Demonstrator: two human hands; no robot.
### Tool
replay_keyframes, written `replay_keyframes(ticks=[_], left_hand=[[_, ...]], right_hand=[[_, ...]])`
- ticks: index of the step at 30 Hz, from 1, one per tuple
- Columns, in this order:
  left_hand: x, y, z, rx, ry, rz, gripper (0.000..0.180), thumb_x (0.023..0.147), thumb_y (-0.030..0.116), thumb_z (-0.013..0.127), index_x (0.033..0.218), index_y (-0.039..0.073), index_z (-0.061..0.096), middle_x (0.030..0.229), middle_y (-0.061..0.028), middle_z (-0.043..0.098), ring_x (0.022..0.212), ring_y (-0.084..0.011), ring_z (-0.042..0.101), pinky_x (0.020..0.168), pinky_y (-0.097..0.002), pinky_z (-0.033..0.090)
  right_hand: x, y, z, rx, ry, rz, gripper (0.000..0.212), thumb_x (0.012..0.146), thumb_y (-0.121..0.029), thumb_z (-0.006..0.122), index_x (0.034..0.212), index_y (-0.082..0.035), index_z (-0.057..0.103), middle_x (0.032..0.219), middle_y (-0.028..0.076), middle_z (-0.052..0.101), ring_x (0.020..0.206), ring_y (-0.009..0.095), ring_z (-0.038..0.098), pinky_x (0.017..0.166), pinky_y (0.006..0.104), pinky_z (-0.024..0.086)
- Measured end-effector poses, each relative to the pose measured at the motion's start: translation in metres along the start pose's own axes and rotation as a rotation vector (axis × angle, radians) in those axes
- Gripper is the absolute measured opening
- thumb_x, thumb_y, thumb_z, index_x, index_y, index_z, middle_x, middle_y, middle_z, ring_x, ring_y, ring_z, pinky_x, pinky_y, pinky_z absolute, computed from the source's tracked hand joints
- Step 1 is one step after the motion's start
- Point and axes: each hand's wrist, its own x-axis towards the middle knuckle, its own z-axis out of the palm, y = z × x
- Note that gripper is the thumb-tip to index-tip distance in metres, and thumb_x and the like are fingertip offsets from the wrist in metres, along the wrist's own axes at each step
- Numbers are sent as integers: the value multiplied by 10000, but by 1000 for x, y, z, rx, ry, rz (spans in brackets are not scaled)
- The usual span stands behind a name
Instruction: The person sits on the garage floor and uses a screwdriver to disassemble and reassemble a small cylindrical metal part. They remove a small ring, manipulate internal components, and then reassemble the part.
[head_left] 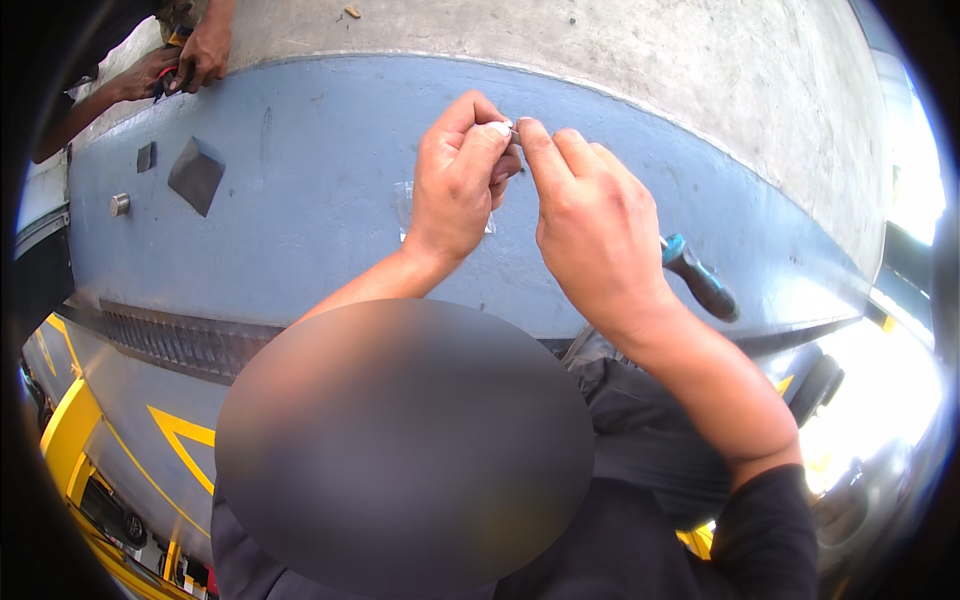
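Observation:
My left hand [458, 175] is closed, thumb and forefinger pinching a small metallic piece [515, 131] that is too tiny to name. My right hand [597, 215] meets it from the right, its fingertips pressed together at the same piece. Both hands are above a blue-painted surface [330, 200]. Partly behind my left wrist shows a clear plastic bag [404, 205]. A teal-and-black handle, like a screwdriver's [703, 282], sticks out beside my right wrist; the rest of that tool is hidden behind the hand.
Toward the left are a dark square sheet [196, 177], a smaller dark piece [146, 157] and a short metal cylinder [120, 204]. Another person's hands [205, 55] hold a tool at the far left. Bare concrete [700, 60] borders the far side; a dark grate [180, 335] runs along the near edge.

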Motion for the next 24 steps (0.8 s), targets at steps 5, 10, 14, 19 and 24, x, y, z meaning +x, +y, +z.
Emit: replay_keyframes(ticks=[5, 10, 14, 19, 24], left_hand=[[0, -4, -5, 95, 18, 81, 144, 990, 121, 497, 862, 57, 508, 670, 9, 519, 559, -27, 392, 463, -230, 318], [1, -6, -3, 103, 42, 213, 101, 986, 76, 484, 897, 38, 511, 722, -4, 550, 619, -40, 441, 539, -233, 398], [0, -3, -2, 145, 9, 293, 92, 988, 72, 468, 922, 31, 516, 745, -13, 558, 652, -59, 473, 605, -250, 467], [-3, -7, -4, 186, -17, 267, 121, 995, 102, 448, 925, 30, 516, 747, -27, 568, 677, -73, 496, 624, -265, 482], [-5, -5, -5, 360, -83, 286, 155, 997, 127, 443, 930, 22, 537, 717, -28, 568, 642, -73, 468, 594, -262, 442]], right_hand=[[1, -15, 1, 162, -80, 175, 459, 836, 55, 621, 1293, 8, 621, 937, 137, 652, 808, 329, 668, 694, 431, 548], [4, -19, 0, 240, -68, 234, 294, 833, 11, 605, 1126, 26, 617, 909, 160, 665, 783, 346, 700, 643, 430, 569], [5, -15, -3, 395, -48, 250, 207, 845, 7, 582, 1047, 9, 625, 894, 177, 663, 808, 383, 683, 670, 460, 556], [7, -8, -10, 485, -112, 278, 152, 872, 67, 553, 994, 35, 637, 916, 231, 672, 848, 462, 633, 711, 498, 516], [5, -4, -12, 353, -236, 256, 143, 874, 12, 537, 966, 19, 646, 912, 219, 682, 852, 429, 662, 744, 499, 532]])
